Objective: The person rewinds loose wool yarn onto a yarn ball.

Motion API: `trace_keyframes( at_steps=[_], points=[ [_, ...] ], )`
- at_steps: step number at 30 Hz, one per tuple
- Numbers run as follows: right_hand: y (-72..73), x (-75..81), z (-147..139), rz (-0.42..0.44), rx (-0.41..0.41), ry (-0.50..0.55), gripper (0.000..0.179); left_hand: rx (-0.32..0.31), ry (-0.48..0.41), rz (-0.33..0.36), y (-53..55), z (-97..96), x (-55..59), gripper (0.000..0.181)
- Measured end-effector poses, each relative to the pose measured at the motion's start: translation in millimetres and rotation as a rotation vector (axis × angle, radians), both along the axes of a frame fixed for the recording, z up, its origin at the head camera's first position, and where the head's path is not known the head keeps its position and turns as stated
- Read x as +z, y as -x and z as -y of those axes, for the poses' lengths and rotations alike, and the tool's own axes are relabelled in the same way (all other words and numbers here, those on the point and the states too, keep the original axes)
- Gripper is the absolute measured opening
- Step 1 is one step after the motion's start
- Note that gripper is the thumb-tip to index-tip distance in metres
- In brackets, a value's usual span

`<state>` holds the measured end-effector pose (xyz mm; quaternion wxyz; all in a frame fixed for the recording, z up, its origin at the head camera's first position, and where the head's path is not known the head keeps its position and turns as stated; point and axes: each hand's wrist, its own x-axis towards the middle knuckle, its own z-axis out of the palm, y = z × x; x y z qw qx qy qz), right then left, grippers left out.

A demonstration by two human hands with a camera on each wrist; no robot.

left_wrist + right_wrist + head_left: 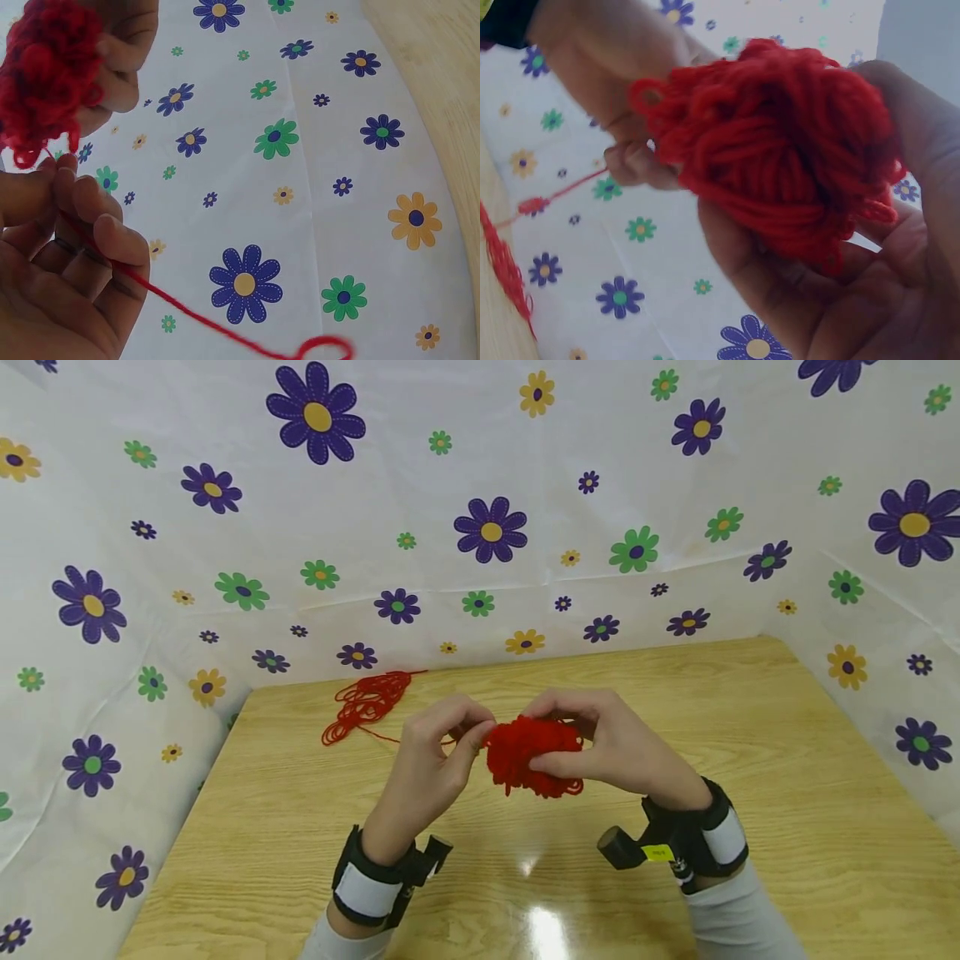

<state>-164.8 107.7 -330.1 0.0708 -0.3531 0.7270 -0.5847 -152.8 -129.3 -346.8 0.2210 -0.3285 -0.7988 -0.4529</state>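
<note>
A bundle of red yarn (534, 752) is held above the table by my right hand (611, 747), with the thumb across its near side and the fingers behind it. Loops stick out all round the bundle in the right wrist view. My left hand (442, 756) pinches a strand close to the bundle's left side. In the left wrist view that yarn strand (180, 306) runs from the fingertips across the palm side and trails off to the lower right, where it makes a small loop. Parts of the right fingers are hidden behind the yarn.
A loose heap of red yarn (371, 697) lies on the wooden table (300, 827) at the back left, joined by a strand toward my left hand. White cloth (420, 485) with printed flowers stands behind the table and along both sides. Each wrist wears a strapped camera.
</note>
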Motion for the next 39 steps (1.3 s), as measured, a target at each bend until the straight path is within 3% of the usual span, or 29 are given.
trace_keyframes(
  at_steps=[5, 10, 17, 24, 29, 39],
  points=[
    [0.2, -1.7, -5.5, 0.096, -0.011, 0.14, 0.031, -0.033, -0.008, -0.003, 2.1, -2.4, -3.0, 0.015],
    [1.1, -3.4, -7.0, 0.135, -0.014, 0.246, 0.024, -0.055, 0.017, 0.001, 2.8, -7.9, -7.4, 0.023],
    [0.4, -3.4, -0.6, 0.149, -0.084, 0.263, 0.031, -0.063, 0.029, 0.025, 1.1, -11.4, -9.2, 0.025],
    [1.6, -3.8, 2.8, 0.178, -0.186, 0.311, 0.025, -0.08, 0.02, 0.031, 0.5, -14.2, -8.9, 0.021],
    [2.4, -4.3, 4.3, 0.169, -0.239, 0.376, 0.025, -0.079, 0.039, 0.02, -1.1, -18.9, -9.1, 0.011],
    [5.0, -6.6, 12.0, 0.09, -0.3, 0.476, 0.033, -0.09, 0.1, -0.005, -6.5, -29.3, -10.5, 0.01]
  ],
)
